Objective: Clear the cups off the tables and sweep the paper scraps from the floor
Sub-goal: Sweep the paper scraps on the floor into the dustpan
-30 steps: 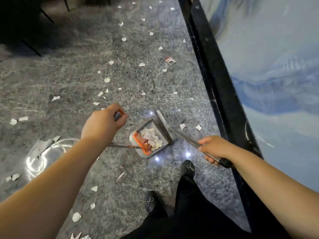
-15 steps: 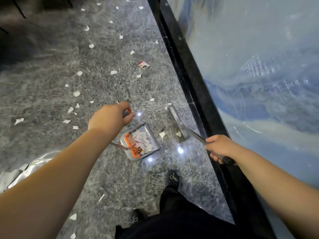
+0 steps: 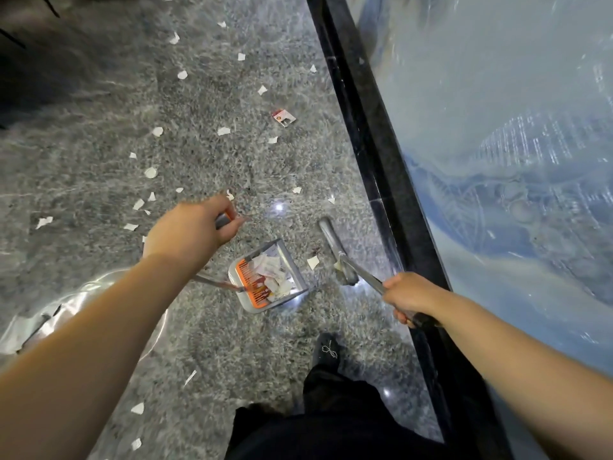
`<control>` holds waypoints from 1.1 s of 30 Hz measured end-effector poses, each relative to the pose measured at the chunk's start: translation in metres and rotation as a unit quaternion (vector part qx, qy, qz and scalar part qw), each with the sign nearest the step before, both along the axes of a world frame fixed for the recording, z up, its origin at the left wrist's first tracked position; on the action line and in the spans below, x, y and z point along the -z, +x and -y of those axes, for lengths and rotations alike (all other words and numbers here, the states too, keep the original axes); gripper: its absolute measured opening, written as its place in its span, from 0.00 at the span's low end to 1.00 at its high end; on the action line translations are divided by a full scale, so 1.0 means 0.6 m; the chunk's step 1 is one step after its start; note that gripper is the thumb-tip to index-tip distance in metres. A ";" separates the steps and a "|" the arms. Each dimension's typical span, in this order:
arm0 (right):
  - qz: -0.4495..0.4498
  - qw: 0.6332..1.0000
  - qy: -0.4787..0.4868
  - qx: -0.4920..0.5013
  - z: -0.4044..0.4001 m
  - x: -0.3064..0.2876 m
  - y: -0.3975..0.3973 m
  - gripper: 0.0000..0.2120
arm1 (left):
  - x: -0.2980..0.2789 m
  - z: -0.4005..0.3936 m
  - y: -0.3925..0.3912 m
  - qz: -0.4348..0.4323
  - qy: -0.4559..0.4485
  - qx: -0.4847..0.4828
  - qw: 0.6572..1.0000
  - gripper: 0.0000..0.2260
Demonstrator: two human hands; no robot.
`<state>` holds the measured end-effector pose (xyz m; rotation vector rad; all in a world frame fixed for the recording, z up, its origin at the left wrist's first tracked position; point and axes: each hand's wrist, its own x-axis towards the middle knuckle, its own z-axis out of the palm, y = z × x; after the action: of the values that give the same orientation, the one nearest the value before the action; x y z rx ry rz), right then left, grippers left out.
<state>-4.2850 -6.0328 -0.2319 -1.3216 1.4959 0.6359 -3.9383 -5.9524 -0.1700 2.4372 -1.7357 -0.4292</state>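
Note:
My left hand (image 3: 190, 229) grips the top of the dustpan's long handle. Below it the grey dustpan (image 3: 292, 273), with an orange comb edge, sits on the floor holding several paper scraps. My right hand (image 3: 409, 297) grips the broom's metal handle. The grey broom head (image 3: 331, 240) rests on the floor right of the dustpan, a gap apart. One white scrap (image 3: 312, 262) lies between pan and broom. Many white paper scraps (image 3: 151, 172) are scattered over the grey speckled floor ahead and to the left. A red-and-white printed scrap (image 3: 283, 117) lies farther ahead.
A black plinth (image 3: 368, 154) runs diagonally along the right, under a blue-and-white marbled wall panel (image 3: 497, 161). My black shoe (image 3: 326, 351) and dark trouser legs stand behind the dustpan. Dark furniture legs show at the far top left. Bright light reflections sit on the floor at left.
The broom head has swung away from the dustpan mouth toward the right, opening a gap. The view has shifted rightward along the wall, and my feet have stepped forward.

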 end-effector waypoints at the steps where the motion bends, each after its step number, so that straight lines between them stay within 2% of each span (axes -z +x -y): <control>1: 0.005 1.000 0.006 -0.003 -0.002 0.001 0.006 0.10 | 0.001 0.002 0.000 0.003 0.003 -0.003 1.000 0.10; 6: 0.047 0.998 0.033 -0.007 -0.012 0.005 0.034 0.19 | 0.000 0.009 -0.001 0.009 0.008 -0.012 1.000 0.10; 11: 0.082 0.994 0.065 0.008 -0.024 -0.002 0.063 0.18 | 0.001 -0.010 0.002 0.020 0.004 -0.004 1.000 0.10; 18: 0.094 0.992 0.063 0.054 -0.036 -0.028 0.087 0.18 | -0.004 -0.030 0.027 0.005 0.013 -0.011 1.000 0.10; 24: 0.079 0.995 0.024 0.064 -0.010 -0.056 0.115 0.19 | -0.019 -0.023 0.073 -0.034 -0.018 -0.042 0.998 0.10; 33: 0.103 0.978 -0.028 0.180 0.032 -0.080 0.158 0.19 | -0.049 0.040 0.126 -0.069 -0.042 -0.071 0.994 0.09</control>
<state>-4.1900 -6.0520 -0.1840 -1.0823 1.5374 0.2178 -3.8626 -5.9765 -0.1404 2.3906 -1.4832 -0.4854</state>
